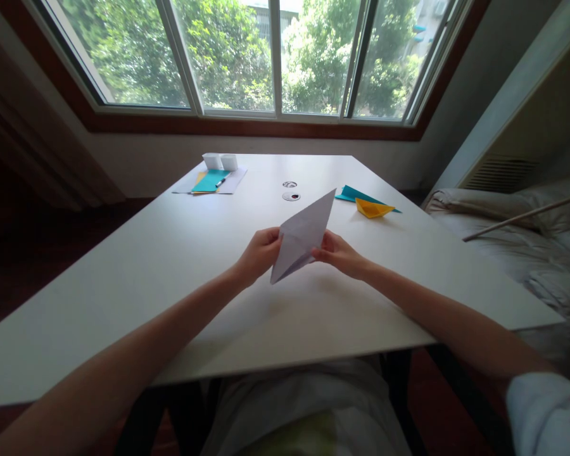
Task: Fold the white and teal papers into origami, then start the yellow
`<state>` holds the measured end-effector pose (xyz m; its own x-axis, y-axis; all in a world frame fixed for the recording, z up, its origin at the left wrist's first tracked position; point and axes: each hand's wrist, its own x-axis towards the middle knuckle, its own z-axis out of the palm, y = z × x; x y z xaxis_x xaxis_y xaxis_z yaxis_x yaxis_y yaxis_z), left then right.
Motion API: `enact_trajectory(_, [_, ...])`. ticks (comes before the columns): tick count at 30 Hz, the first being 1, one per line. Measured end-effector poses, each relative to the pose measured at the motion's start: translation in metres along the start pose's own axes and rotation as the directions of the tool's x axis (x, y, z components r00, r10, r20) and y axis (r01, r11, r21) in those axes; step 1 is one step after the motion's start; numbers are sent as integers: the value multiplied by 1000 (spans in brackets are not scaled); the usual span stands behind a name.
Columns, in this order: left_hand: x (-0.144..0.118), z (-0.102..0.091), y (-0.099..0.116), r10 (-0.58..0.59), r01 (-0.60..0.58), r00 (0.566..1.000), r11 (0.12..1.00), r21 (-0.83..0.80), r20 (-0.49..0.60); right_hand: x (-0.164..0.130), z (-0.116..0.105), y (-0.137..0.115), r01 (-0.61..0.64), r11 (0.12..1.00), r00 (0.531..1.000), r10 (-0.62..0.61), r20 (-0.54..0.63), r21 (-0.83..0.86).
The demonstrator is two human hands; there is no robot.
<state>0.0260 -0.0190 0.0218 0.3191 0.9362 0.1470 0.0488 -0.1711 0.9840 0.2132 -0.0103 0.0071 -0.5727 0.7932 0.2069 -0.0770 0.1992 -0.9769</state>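
- Two-handed, held a folded white paper (306, 228) tilted over the nearer part of the table (147, 272), midway across, one point up to the right, another down to the left.
- Gripped the left edge with the fingers (268, 234) of the left hand (256, 256) closed together.
- Pinched the right edge in the right hand (342, 254), thumb against the front face.
- Could not tell contact from a gap at the lower tip.
- Had two round fittings (291, 197) beyond, set in the table.
- Had a yellow paper boat (374, 209) to the right, in front of a folded teal paper (354, 192).
- Saw at far left a turquoise sheet (209, 180) over a yellow sheet (198, 181), with a pen (223, 180) at its right edge and two white box shapes (228, 163) behind.
- Faced a window (235, 57) past the table, trees (123, 50) outside.
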Motion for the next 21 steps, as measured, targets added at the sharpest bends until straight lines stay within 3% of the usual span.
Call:
enact_trajectory(3, [-1, 1, -1, -148, 142, 989, 974, -175, -25, -3, -3, 0, -24, 999, 998, 23, 54, 32])
enact_trajectory(6, [1, 1, -4, -212, 187, 975, 944, -272, -66, -2, -6, 3, -41, 999, 999, 42, 27, -20])
enact_trajectory(14, [0, 3, 1, -185, 171, 983, 933, -316, -13, 3, -6, 6, -101, 995, 986, 104, -133, 24])
enact_trajectory(17, [0, 0, 1, -184, 169, 983, 928, -332, -12, 2, -9, 5, -130, 991, 983, 129, -134, -2])
enact_trajectory(21, [2, -4, -7, -145, 138, 989, 972, -191, -22, 2, -15, 7, -130, 986, 987, 118, -112, -108])
